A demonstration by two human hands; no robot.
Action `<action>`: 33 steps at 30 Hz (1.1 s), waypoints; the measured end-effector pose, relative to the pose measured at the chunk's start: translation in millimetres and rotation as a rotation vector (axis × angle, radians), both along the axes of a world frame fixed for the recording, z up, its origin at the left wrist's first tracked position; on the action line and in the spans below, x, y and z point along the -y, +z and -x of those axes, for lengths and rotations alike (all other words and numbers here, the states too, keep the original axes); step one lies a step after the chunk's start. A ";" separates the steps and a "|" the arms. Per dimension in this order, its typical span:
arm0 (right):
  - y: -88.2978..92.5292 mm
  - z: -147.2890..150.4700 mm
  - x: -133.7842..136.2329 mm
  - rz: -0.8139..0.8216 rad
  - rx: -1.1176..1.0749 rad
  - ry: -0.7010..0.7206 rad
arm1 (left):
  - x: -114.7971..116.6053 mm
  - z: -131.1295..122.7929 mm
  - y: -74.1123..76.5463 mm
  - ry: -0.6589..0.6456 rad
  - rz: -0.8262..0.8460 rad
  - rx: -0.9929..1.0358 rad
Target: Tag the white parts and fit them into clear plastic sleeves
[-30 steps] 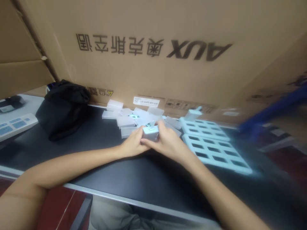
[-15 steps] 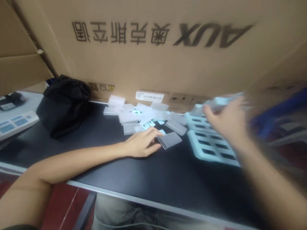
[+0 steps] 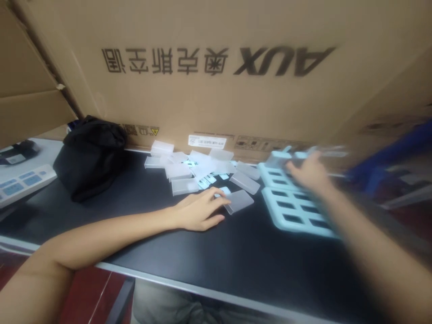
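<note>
At the far end of a light blue slotted rack (image 3: 286, 191), my right hand (image 3: 315, 173) is closed around a clear plastic case with a light blue top (image 3: 300, 155). Motion smears that hand, and its fingers partly hide the case. Another blue-topped case (image 3: 279, 157) stands upright in the rack just left of it. My left hand (image 3: 199, 211) lies on the black tabletop with its fingers apart. Its fingertips reach the edge of a loose frosted clear case (image 3: 240, 201). Several more frosted cases (image 3: 184, 185) are heaped behind it, with small light blue pieces (image 3: 206, 181) among them.
A large cardboard box (image 3: 209, 99) forms a wall behind the table. On the left are a black cloth bag (image 3: 89, 157) and a white panel with blue buttons (image 3: 25, 180). A blue bar (image 3: 388, 157) rises at the right. The table's front edge (image 3: 175, 288) runs near my lap.
My right hand has lowered and shifted slightly left with the blue-topped case, onto the rack's far end. A second upright case now shows beside it. My left hand has stayed almost still.
</note>
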State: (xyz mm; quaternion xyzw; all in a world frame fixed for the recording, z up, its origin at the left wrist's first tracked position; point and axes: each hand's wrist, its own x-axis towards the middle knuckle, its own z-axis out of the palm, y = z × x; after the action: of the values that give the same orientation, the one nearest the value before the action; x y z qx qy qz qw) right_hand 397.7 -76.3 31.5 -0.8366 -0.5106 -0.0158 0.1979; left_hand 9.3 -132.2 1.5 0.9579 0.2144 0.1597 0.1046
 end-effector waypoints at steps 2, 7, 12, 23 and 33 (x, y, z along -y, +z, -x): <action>-1.2 -1.4 -0.6 0.010 -0.009 -0.007 | -0.5 -0.2 -0.1 -0.007 -0.013 -0.016; -7.4 -1.7 -2.9 0.066 -0.023 -0.027 | -0.5 -1.2 2.2 0.017 -0.008 -0.036; -13.2 -3.3 -7.8 0.081 -0.030 -0.082 | 0.6 -3.3 5.8 0.032 0.026 -0.039; 7.3 -1.9 1.5 0.068 0.006 -0.020 | -0.6 -3.3 3.6 0.052 0.021 -0.023; 4.1 86.0 29.0 -0.128 0.355 0.809 | -7.6 8.7 -3.2 -0.152 0.138 0.617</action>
State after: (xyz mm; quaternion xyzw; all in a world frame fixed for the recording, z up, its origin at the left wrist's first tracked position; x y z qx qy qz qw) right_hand 311.6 -105.3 35.6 -0.5396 -0.8210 -0.1122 0.1489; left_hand 0.6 -124.6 -1.6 0.8683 0.1108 0.4192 0.2409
